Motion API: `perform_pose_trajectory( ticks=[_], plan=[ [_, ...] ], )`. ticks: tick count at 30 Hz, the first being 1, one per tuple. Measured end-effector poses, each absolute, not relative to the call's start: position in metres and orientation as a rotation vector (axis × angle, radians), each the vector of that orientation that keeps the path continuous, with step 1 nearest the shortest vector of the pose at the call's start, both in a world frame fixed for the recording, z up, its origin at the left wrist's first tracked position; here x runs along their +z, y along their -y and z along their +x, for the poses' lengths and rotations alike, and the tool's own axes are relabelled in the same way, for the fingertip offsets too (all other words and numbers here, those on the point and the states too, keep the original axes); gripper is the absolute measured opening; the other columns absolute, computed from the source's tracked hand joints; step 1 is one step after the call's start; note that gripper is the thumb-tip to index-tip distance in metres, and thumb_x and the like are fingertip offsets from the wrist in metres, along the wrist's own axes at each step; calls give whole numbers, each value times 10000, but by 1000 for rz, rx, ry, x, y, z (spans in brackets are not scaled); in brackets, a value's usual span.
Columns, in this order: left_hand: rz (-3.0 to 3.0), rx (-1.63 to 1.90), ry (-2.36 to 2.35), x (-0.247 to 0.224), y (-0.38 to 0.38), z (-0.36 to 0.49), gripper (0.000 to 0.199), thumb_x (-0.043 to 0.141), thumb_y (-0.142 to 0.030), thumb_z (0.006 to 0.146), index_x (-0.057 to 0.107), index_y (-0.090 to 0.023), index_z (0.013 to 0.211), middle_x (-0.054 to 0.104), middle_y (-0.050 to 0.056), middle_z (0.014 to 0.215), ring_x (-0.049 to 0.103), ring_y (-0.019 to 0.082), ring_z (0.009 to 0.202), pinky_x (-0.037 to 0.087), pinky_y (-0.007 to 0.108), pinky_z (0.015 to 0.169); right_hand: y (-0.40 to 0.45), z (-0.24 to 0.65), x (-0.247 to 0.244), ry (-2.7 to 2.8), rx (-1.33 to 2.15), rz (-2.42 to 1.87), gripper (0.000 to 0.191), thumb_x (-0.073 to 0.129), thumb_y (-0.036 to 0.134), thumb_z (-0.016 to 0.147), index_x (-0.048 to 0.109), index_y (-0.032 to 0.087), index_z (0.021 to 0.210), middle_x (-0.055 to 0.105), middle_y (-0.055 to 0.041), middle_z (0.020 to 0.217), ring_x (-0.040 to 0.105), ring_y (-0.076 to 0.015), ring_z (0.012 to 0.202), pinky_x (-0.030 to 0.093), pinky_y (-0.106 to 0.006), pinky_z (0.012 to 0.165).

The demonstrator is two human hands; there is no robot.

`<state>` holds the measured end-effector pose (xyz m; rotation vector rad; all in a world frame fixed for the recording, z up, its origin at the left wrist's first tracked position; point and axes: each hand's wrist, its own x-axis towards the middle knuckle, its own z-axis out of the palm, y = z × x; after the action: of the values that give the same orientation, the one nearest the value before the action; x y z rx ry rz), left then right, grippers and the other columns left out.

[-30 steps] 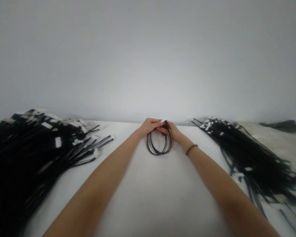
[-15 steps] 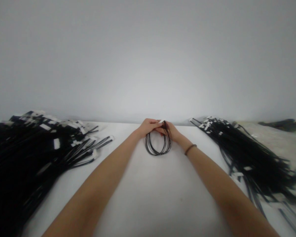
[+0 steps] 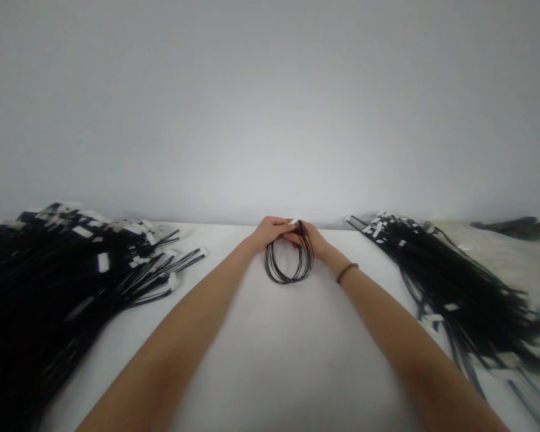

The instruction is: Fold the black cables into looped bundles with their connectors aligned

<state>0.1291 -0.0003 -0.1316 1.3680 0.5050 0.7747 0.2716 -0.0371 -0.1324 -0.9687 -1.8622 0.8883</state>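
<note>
A thin black cable is wound into a round coil of several loops, held up near the far side of the table. My left hand grips the coil's top from the left, its thumb and fingers closed by a small white connector. From the right, my right hand is closed on the same coil, the loops passing in front of its palm. Both hands meet at the top of the coil, and some fingertips are hidden behind the loops.
On the left lies a large heap of black cables with white connectors. A second bundle of black cables spreads along the right, beside a clear plastic bag. Behind the white table rises a pale wall.
</note>
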Motion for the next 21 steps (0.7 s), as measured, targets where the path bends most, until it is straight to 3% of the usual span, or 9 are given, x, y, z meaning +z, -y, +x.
perform_pose_trajectory(
  ticks=[21],
  plan=[
    [1365,796,-534,-131,1,129,300,647,-345,616,615,-68,727,647,102,691,606,197,595,497,358,628,40,270,-129,1829,919,-968,254,528,374,728,509,144,832,474,18,544,430,-92,468,350,-210,434]
  ],
)
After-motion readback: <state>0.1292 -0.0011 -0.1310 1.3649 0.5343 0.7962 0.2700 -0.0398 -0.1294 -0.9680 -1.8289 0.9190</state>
